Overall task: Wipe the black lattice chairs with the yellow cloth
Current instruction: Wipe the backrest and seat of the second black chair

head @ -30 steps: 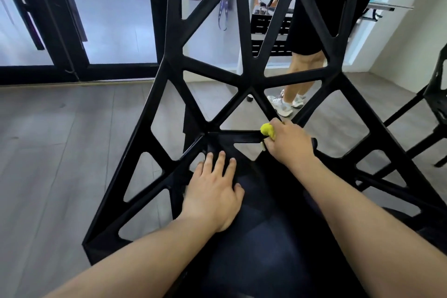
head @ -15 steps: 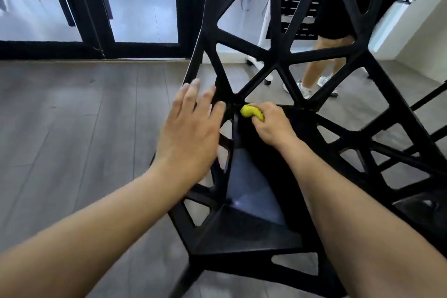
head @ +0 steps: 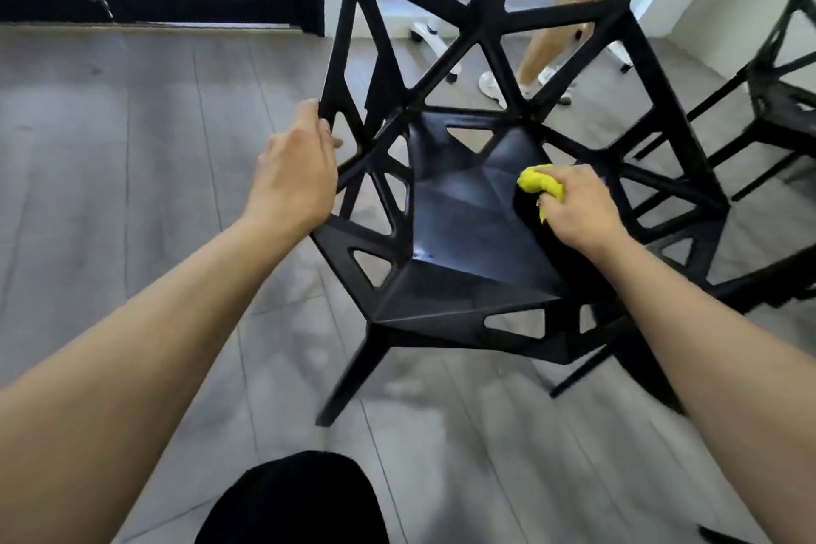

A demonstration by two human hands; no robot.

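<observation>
A grey plank floor (head: 132, 155) fills most of the view, with dark-framed glass doors (head: 198, 0) along its far edge. On it stands the black lattice chair (head: 468, 208), its seat facing the camera and its tall backrest rising away toward the top of the frame, so its long axis runs from near and low to far and high. The seat is a shallow faceted hollow, and the only thing lying in it is the cloth under the right hand. A second black lattice chair (head: 777, 102) stands to the right, partly cut off by the frame edge. Beyond the backrest are another person's bare legs (head: 547, 44) and pale shoes.

The left hand (head: 293, 172) is curled around the left outer strut of the chair where backrest meets seat, fingers wrapped on the bar, thumb side toward the camera. The right hand (head: 578, 208) is closed over the bunched yellow cloth (head: 541, 186), pressing it against the right side of the seat surface (only a crumpled lump shows past the knuckles, pointing left toward the middle of the seat). The two hands are well apart, one on each side of the seat.

At the bottom edge is a dark clothed knee (head: 291, 499) of the wearer.
</observation>
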